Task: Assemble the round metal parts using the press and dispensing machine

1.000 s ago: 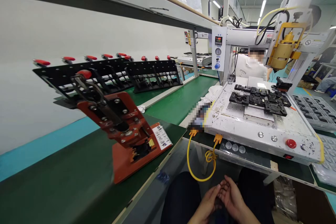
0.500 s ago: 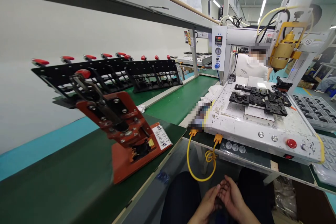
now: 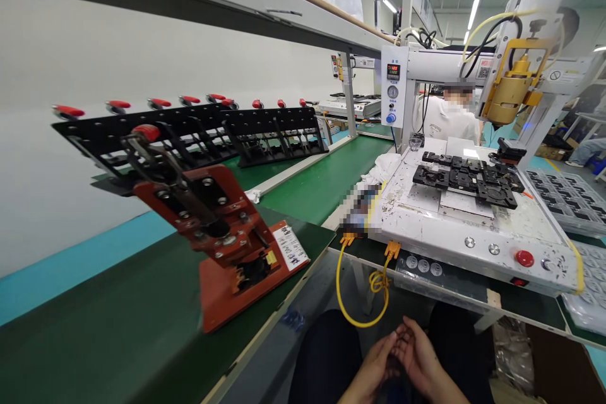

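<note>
Low between my knees, my left hand (image 3: 377, 361) and my right hand (image 3: 419, 352) rest close together, fingertips meeting. Their fingers are loosely curved and apart from the palms, and nothing shows in either. Just above them hangs a looped yellow cable (image 3: 353, 317), plugged into the front of a white dispensing machine (image 3: 426, 227). On the machine's bed lie several black fixtures (image 3: 464, 177). To the left, a red-brown toggle clamp press (image 3: 222, 227) with a red-tipped lever stands on the green bench (image 3: 118, 322).
Black racks with red-handled clamps (image 3: 274, 132) stand behind the press. A gold dispensing head (image 3: 504, 98) hangs over the machine bed. Clear trays of black parts (image 3: 563, 196) lie at the right. Behind the machine sits a person in a white shirt (image 3: 449, 120).
The view has shifted very slightly. My hands stay together in the same place, and the person behind the machine has moved a little.
</note>
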Available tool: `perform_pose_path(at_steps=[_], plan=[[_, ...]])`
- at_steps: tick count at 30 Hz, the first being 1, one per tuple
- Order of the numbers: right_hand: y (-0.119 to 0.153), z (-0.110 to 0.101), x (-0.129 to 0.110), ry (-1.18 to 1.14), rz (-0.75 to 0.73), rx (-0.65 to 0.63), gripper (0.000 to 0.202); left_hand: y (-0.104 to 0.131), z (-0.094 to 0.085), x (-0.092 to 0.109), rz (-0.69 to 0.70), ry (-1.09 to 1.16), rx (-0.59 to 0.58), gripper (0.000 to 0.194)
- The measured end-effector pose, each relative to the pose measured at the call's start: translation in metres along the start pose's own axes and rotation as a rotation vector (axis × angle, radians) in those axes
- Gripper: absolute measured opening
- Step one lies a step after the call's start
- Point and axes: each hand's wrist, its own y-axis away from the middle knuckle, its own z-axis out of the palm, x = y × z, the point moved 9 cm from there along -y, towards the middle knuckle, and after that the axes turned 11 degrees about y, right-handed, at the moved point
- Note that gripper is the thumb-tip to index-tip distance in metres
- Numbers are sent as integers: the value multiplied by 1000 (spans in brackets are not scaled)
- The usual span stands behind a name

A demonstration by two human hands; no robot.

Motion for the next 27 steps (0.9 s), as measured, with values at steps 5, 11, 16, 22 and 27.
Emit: perform_pose_path(at_steps=[5, 11, 16, 22, 27], plan=[[1, 4, 1, -31, 0, -51, 30, 5, 3, 5, 12, 26, 17, 76], [3, 7, 2, 21, 5, -53, 34, 7, 4, 8, 22, 10, 31, 79], [4, 9, 3, 52, 3, -46, 35, 4, 1, 6, 14, -12, 43, 78], [3, 11, 3, 82, 8, -67, 37, -2, -3, 2, 24, 3, 33, 82], [2, 8, 3, 86, 20, -67, 39, -4, -2, 1, 30, -19, 31, 82]])
